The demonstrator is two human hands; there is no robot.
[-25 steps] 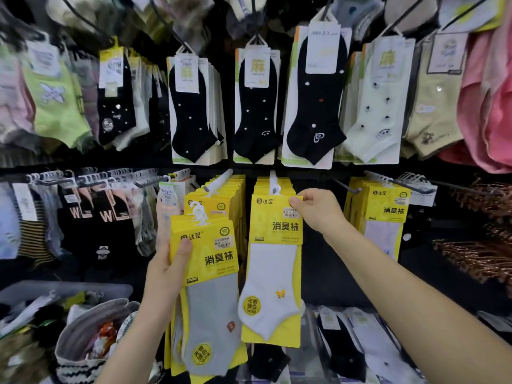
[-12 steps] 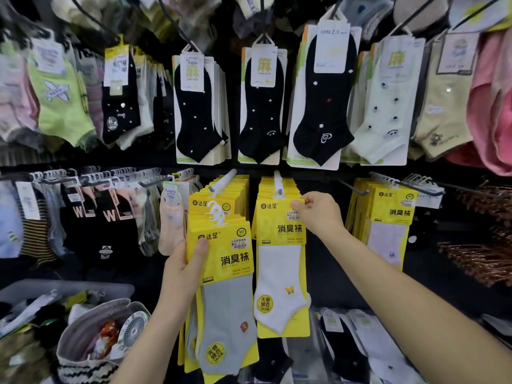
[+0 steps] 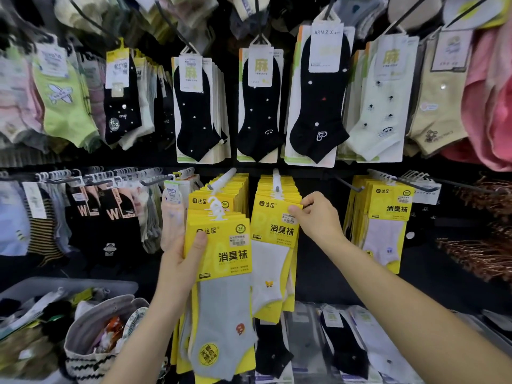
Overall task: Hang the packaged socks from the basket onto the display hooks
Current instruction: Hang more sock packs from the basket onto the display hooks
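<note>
- Right hand (image 3: 318,217) is pinching white-sock pack (image 3: 274,231) at hook (image 3: 275,178); misalignment risks a drop.
- Left hand (image 3: 177,261) is gripping grey-sock stack (image 3: 221,250); loosening risks spillage.

Head cam, one wide-angle view.
Looks fwd & slightly down, close up on display hooks (image 3: 225,177), approx level w/ middle row; frame edges curved, blurred.
</note>
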